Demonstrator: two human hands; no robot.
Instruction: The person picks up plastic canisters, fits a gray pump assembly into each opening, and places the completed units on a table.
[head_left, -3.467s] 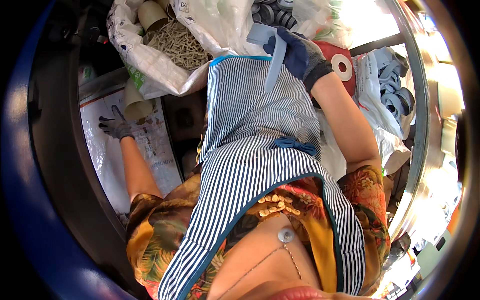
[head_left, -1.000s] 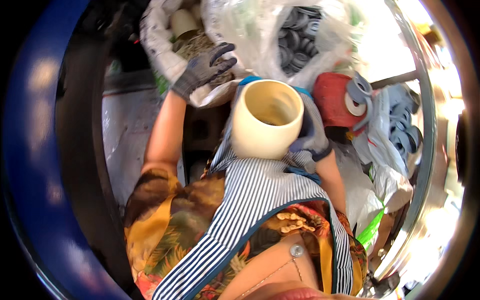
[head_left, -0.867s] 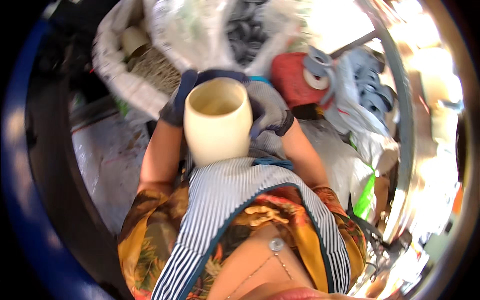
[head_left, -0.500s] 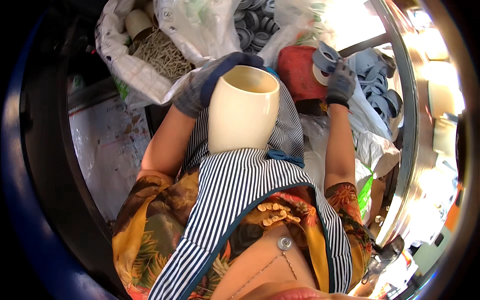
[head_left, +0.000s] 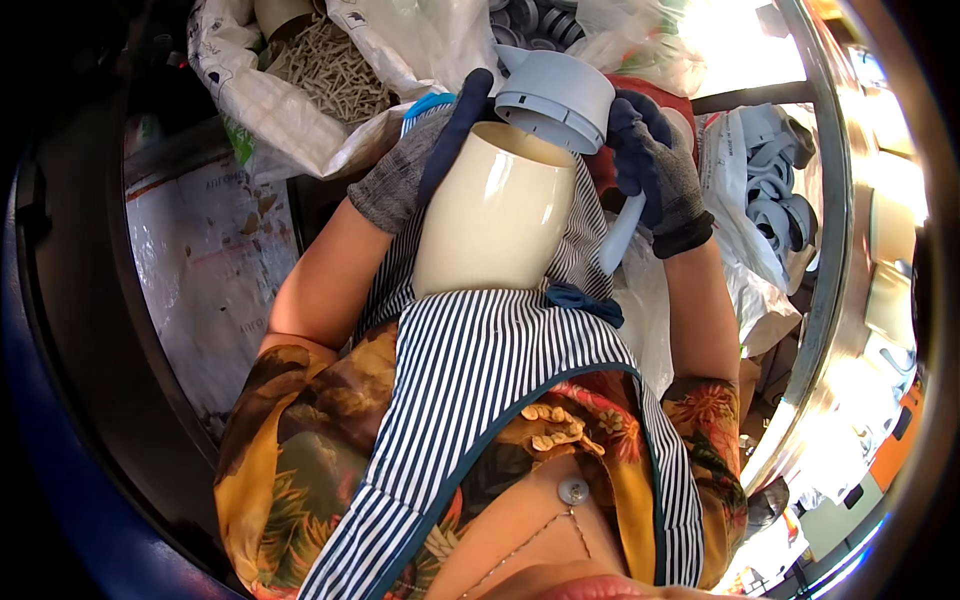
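Note:
A glossy cream vessel body (head_left: 495,215), shaped like a jug with an open mouth, leans against my striped apron. My gloved left hand (head_left: 425,155) is closed around its left side near the rim. In my gloved right hand (head_left: 655,160) is a light blue-grey plastic jug top (head_left: 555,95), a ring with a pointed spout at its left and a handle hanging below the hand. This top is tilted just over the far side of the vessel's mouth; whether the two touch, I cannot tell.
A white sack (head_left: 250,95) of small pale pegs stands at the far left. Dark grey round parts (head_left: 540,18) fill a bag at the far middle. To the right, a bag holds more blue-grey tops (head_left: 770,180) beside a metal frame (head_left: 840,200). A red object (head_left: 640,88) sits behind my right hand.
My right hand has come left from the bag side, carrying the jug top to the vessel's mouth. The vessel stays in my left hand and has tilted slightly to the right.

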